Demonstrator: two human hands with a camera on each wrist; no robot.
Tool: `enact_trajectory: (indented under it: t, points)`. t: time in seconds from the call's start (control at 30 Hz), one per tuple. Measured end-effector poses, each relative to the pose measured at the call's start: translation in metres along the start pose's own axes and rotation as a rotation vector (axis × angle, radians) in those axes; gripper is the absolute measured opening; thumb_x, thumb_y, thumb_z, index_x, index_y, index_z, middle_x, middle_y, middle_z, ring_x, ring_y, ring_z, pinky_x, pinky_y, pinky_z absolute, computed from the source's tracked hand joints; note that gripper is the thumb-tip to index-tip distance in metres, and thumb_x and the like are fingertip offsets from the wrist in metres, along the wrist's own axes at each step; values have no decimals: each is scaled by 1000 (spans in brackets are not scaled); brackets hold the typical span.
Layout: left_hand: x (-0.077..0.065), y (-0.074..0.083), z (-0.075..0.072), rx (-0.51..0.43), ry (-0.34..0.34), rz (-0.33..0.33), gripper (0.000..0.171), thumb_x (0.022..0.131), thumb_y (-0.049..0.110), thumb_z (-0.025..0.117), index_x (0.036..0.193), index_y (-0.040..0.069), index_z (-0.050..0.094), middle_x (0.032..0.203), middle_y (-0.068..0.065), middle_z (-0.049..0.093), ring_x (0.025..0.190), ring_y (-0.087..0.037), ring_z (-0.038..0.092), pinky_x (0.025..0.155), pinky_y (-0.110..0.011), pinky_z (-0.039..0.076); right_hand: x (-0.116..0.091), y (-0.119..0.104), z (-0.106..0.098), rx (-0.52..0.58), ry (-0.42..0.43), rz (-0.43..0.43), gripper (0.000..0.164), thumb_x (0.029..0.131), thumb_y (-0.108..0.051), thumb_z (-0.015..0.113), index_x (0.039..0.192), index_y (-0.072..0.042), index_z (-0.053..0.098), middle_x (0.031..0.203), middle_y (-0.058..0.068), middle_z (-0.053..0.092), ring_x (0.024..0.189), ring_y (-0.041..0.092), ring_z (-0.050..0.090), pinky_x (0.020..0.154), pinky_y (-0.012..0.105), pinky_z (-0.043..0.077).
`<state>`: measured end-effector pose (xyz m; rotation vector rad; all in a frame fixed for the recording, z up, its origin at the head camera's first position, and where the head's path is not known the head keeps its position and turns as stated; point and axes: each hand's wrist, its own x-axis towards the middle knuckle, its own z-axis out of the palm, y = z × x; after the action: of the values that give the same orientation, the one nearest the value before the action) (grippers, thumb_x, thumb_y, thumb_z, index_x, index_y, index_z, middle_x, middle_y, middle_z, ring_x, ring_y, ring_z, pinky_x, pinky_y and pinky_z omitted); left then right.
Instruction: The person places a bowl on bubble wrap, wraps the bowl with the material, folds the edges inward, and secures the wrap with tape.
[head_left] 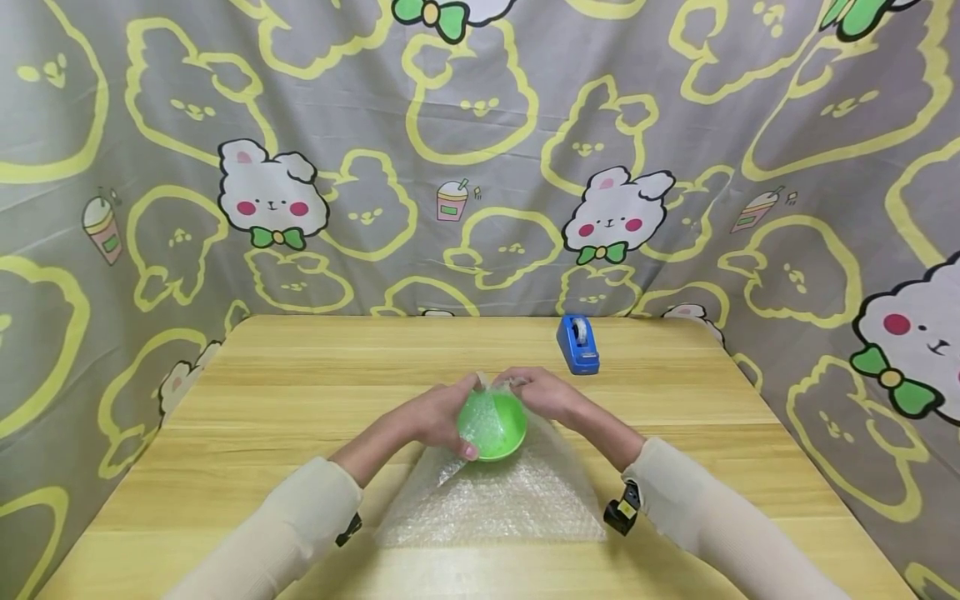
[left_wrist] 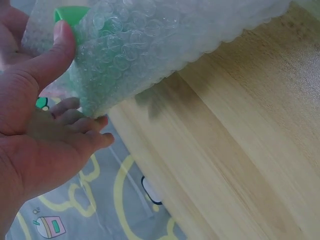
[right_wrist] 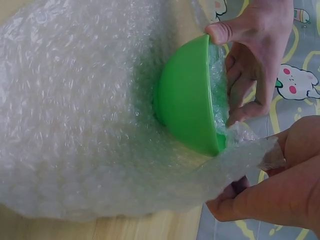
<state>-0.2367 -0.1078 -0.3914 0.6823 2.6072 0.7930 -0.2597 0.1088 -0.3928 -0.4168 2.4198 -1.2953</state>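
Note:
A green bowl (head_left: 513, 427) stands on a sheet of bubble wrap (head_left: 517, 508), and one flap of the sheet is folded over part of its mouth. My left hand (head_left: 441, 414) holds the bowl from the left. In the left wrist view its thumb (left_wrist: 61, 47) lies at the bowl's rim, with the fingers curled loosely against the wrap. On the far right side, my right hand (head_left: 546, 393) pinches an edge of the bubble wrap close to the rim, as the right wrist view shows. The bowl's outer wall (right_wrist: 185, 95) is bare on the near side.
A blue tape dispenser (head_left: 578, 346) with a roll of tape stands at the back right of the wooden table (head_left: 322, 358). A patterned grey curtain (head_left: 360, 108) encloses the table at the back and sides. Wrist cameras (head_left: 622, 508) are strapped near both sleeves.

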Motion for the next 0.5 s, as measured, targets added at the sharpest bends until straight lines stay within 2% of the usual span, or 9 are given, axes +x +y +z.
enact_trajectory:
  t: [0.1,0.33,0.4,0.5]
  points:
    - [-1,0,0,-3,-3,8,94,65,18,97,140,12,41,119,-18,65,108,-32,64,97,-48,53,0,-2,2,-16,5,-12,31,101,-9,45,120,-3,70,125,16,69,127,37,57,111,54,41]
    - [-2,3,1,-17,0,-2,116,65,15,96,158,20,26,134,-21,60,115,-35,61,100,-51,51,4,1,5,-65,15,-45,25,97,-5,50,109,-2,71,117,15,70,117,35,62,98,43,52]
    - [-2,4,2,-7,6,3,115,65,14,96,158,17,29,145,-23,52,124,-40,57,104,-55,48,7,5,6,-73,23,-48,21,96,-7,54,106,-4,72,115,14,72,113,34,64,93,39,54]
    - [0,4,3,8,16,11,109,64,13,96,155,12,35,161,-24,32,141,-45,42,113,-60,38,13,12,8,-97,41,-58,17,95,-9,57,102,-8,74,111,13,73,108,31,66,87,37,56]
